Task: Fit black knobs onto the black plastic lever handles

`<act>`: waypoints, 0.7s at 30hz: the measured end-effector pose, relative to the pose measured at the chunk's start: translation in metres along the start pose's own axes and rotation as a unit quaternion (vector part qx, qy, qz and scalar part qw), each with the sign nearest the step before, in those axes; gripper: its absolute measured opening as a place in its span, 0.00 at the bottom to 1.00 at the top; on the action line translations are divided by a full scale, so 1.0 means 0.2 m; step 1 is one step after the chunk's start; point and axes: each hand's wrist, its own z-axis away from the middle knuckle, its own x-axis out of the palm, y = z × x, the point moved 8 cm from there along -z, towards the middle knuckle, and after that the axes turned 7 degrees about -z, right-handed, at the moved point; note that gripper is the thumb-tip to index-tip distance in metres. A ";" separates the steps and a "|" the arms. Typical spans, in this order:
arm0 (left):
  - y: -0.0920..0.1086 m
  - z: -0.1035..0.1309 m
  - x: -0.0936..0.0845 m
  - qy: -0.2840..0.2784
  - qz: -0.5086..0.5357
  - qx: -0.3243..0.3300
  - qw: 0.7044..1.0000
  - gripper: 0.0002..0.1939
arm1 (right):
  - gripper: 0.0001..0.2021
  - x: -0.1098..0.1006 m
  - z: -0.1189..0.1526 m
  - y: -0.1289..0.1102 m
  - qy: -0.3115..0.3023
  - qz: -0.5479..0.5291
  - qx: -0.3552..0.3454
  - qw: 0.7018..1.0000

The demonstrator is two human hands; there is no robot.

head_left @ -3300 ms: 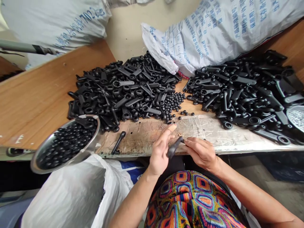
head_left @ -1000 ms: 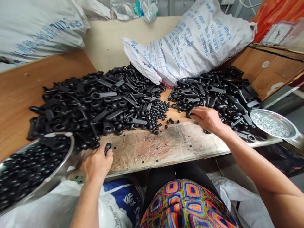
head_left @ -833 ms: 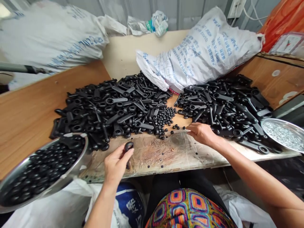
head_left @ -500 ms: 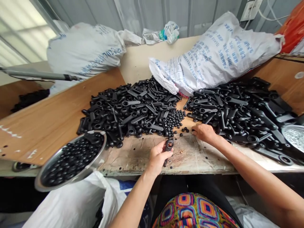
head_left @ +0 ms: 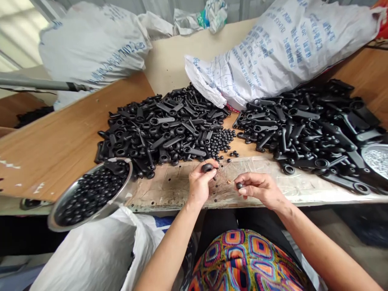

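Near the table's front edge, my left hand (head_left: 199,182) is closed on a black lever part (head_left: 207,167), its round ring end showing above the fingers. To the right of it, my right hand (head_left: 260,189) pinches a small black ball (head_left: 239,186) between thumb and fingertips. The two hands are apart. Just beyond them lie a few loose black balls (head_left: 234,154) and a cluster of small balls (head_left: 222,139). Behind and left is a large pile of black lever parts (head_left: 163,121); another such pile (head_left: 297,125) spreads to the right.
A metal bowl (head_left: 56,224) of black balls stands at the left front edge. At the right is a bowl of small silvery pieces (head_left: 376,159). White printed sacks (head_left: 93,44) lie behind, one (head_left: 257,60) between the piles. An open white sack (head_left: 100,250) stands below the table.
My right hand has come back from the loose balls toward my left hand, now with a ball in its fingertips. The lever part in my left hand has tilted. The camera view has shifted.
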 end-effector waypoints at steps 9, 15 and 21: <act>0.05 0.13 -0.08 -0.138 -0.572 0.271 0.762 0.19 | 0.09 -0.01 0.09 0.06 -0.033 -0.296 0.003 0.955; -0.05 0.19 -0.06 -0.298 -0.546 0.176 0.763 0.26 | 0.09 -0.02 0.11 0.09 -0.035 -0.353 0.007 0.935; -0.07 0.11 -0.09 -0.330 -0.382 -0.005 0.863 0.16 | 0.07 -0.02 0.14 0.12 -0.020 -0.293 0.018 0.956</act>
